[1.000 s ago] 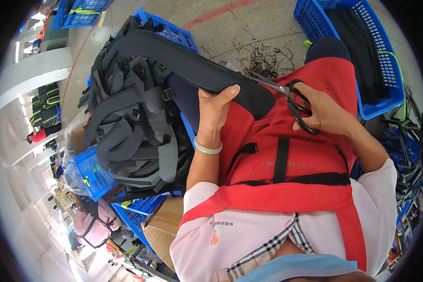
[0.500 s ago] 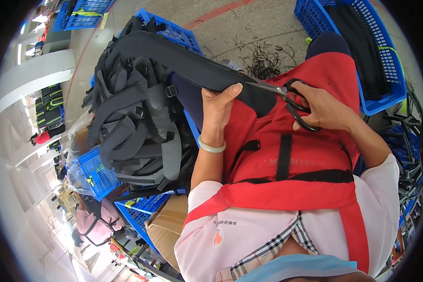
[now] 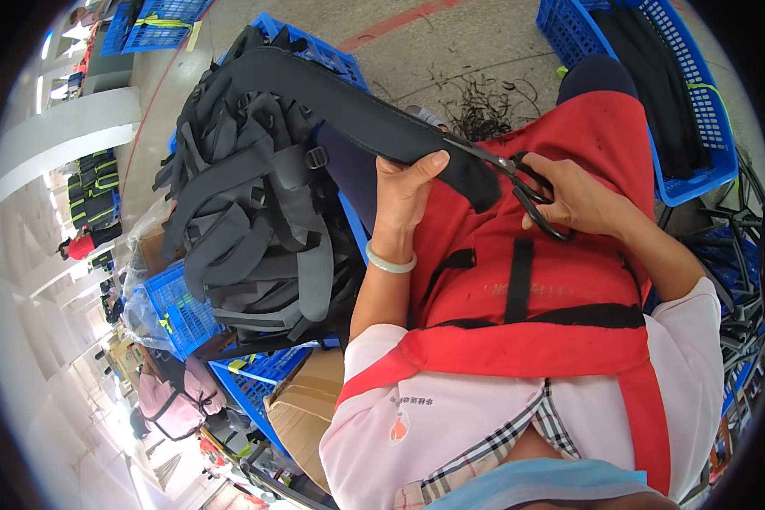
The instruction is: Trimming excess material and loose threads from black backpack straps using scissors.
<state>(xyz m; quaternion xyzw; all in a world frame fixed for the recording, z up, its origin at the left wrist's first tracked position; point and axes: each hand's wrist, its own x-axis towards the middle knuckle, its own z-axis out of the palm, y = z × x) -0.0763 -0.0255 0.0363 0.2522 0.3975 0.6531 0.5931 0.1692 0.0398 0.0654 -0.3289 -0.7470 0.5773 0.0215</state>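
A long black padded strap (image 3: 348,104) runs from the heap at the left to my lap, its rounded end over my red apron (image 3: 467,299). My left hand (image 3: 405,183) is closed on the strap's near edge close to that end, thumb on top. In my right hand (image 3: 580,197) is a pair of black-handled scissors (image 3: 527,191), fingers and thumb in the loops. Their metal blades point left and lie along the strap's far edge, just beyond my left thumb. Whether the blades bite into material is too small to tell.
A big heap of dark grey straps with buckles (image 3: 255,195) fills a blue crate at my left. Dark trimmings (image 3: 493,104) litter the floor ahead. A blue crate (image 3: 697,102) with long black pieces stands far right; black frame-like parts (image 3: 739,280) lie nearer. A cardboard box (image 3: 310,408) sits lower left.
The scissors have moved slightly left along the strap's edge, and their handles look closer together. My left hand has shifted a little to the right, and the strap's end has turned.
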